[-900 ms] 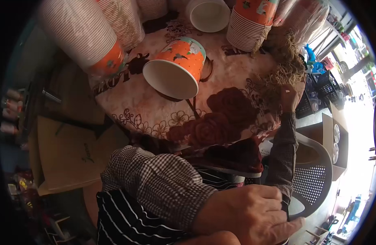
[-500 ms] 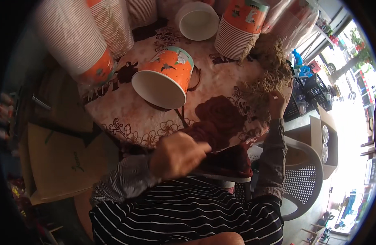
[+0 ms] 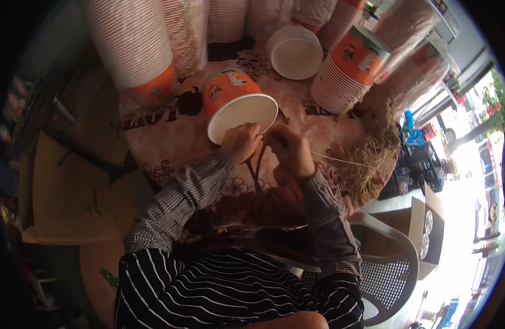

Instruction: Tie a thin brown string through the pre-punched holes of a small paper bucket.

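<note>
An orange paper bucket (image 3: 225, 88) with a bird print lies on its side, its white opening turned toward me. My left hand (image 3: 241, 141) is closed at the lower edge of that opening; what its fingers hold is hidden. Close beside it, just right of the rim, my right hand (image 3: 289, 151) has its fingers pinched together. A thin pale strand of twine (image 3: 340, 159) runs from the right hand toward a tangled heap of tan fibre twine (image 3: 376, 159) on the table's right side.
Tall stacks of nested paper buckets (image 3: 129, 44) stand at the back left. Another orange stack (image 3: 348, 68) and a white round tub (image 3: 295, 52) are behind the bucket. A grey plastic chair (image 3: 387, 268) and a cardboard box (image 3: 428, 230) stand at right; a large carton (image 3: 71, 186) at left.
My right hand came from the twine heap to the bucket, drawing a strand along. My left hand rose from near my lap to the rim. The bucket's opening now faces more to the right.
</note>
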Available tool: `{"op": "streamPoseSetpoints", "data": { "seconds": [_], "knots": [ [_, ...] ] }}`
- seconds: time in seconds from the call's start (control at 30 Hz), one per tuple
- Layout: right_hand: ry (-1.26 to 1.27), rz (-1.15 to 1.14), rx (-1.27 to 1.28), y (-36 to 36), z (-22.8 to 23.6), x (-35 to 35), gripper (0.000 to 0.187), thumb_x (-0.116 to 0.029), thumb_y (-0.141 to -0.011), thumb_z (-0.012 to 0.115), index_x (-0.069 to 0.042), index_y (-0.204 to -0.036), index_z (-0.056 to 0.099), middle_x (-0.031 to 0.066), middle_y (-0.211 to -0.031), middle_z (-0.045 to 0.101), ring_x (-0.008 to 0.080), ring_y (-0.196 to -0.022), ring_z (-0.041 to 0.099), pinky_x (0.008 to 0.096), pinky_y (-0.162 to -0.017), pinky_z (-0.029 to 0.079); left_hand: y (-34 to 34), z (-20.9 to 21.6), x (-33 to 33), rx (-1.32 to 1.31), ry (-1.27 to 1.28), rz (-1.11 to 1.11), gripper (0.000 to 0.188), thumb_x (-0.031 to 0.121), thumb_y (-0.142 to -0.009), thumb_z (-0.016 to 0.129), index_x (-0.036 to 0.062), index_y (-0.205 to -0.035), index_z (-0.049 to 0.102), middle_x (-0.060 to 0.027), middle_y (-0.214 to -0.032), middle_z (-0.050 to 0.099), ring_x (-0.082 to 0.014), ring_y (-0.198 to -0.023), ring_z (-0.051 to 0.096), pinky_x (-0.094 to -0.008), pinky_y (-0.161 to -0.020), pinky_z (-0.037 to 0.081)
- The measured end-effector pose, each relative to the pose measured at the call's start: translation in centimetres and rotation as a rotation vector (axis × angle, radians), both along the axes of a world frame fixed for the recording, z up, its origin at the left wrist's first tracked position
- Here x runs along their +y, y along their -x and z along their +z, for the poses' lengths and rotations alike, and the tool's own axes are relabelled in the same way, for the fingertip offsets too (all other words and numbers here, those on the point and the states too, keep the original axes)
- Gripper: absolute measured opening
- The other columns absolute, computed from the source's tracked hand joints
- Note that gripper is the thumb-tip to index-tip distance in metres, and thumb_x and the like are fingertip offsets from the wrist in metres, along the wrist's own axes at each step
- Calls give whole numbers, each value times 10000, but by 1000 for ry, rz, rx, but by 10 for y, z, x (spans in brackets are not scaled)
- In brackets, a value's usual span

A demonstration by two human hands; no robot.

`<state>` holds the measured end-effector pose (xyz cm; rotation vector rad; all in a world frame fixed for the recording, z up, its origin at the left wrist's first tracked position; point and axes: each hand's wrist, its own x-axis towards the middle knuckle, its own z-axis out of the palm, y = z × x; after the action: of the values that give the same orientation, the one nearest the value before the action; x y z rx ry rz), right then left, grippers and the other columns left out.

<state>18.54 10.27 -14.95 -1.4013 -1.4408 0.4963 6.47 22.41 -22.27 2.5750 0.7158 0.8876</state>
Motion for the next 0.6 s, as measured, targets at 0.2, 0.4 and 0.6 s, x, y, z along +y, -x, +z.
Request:
{"op": "streamPoseSetpoints", "data": {
  "seconds": [0.2,0.4,0.6],
  "knots": [
    [-26,96,121,-18,-36,54,118,-47,-836,608,12,-937,609,108,-794,658,146,-721,647,271,-638,509,-4,17,6,-10,91,-176,163,182,-752,621,22,-763,590,-138,-755,610,-330,-730,616,-422,-658,499],
    [62,-35,277,-17,-59,55,84,-37,-849,598,10,-919,604,91,-771,646,132,-696,632,256,-612,504,-16,2,43,-216,200,-399,194,70,-783,559,-8,-955,605,-154,-781,633,-257,-741,647,-342,-656,506],
    [6,-95,322,-12,-58,53,73,-39,-855,592,-9,-921,597,86,-754,648,131,-696,638,261,-598,503,5,16,45,-250,817,-512,196,133,-888,503,-13,-948,619,-101,-797,649,-179,-730,616,-305,-660,479]
  ]
}}
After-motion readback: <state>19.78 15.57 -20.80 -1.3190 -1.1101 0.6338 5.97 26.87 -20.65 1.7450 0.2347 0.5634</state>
